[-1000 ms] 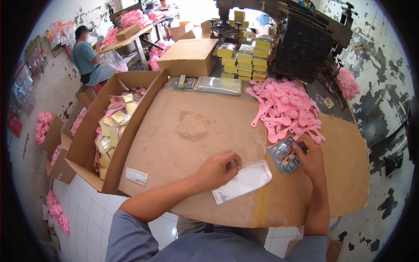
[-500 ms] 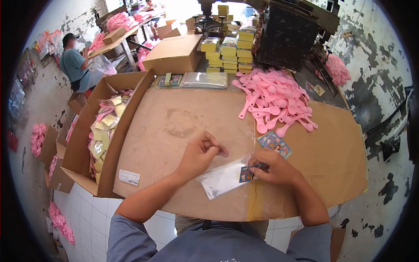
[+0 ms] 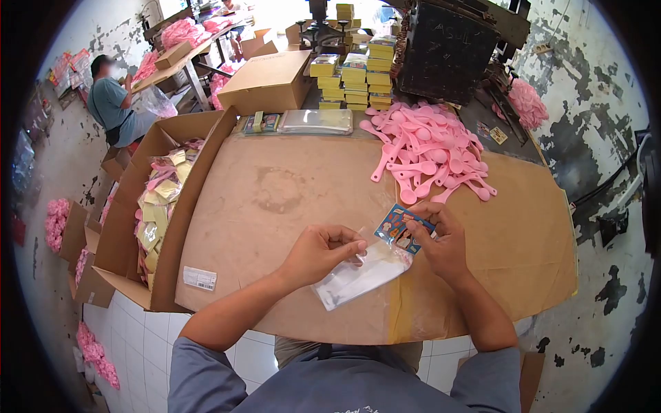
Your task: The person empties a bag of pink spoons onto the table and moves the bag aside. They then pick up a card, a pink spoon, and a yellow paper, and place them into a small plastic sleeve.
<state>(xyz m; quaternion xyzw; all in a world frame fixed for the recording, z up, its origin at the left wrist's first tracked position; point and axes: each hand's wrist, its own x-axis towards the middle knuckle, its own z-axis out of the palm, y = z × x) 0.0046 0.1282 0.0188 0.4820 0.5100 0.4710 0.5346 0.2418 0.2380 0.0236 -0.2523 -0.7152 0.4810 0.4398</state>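
Note:
My right hand pinches a blue printed card with small pictures on it, tilted over the top of the clear plastic bags. My left hand has thumb and fingertips pressed together on the edge of a clear plastic bag; the film there is hard to make out. The bags lie on the cardboard table cover, between my hands. Beyond the card, a heap of pink spoons spreads over the back of the cover.
An open carton of packed bags stands at the left. Behind are a closed box, stacks of yellow-edged cards, plastic sleeves and a black machine. A person sits at the far left.
My right hand has moved up with the blue card, now over the bag's top edge. The other card by the spoons no longer shows separately. My left hand has lowered slightly to the bag.

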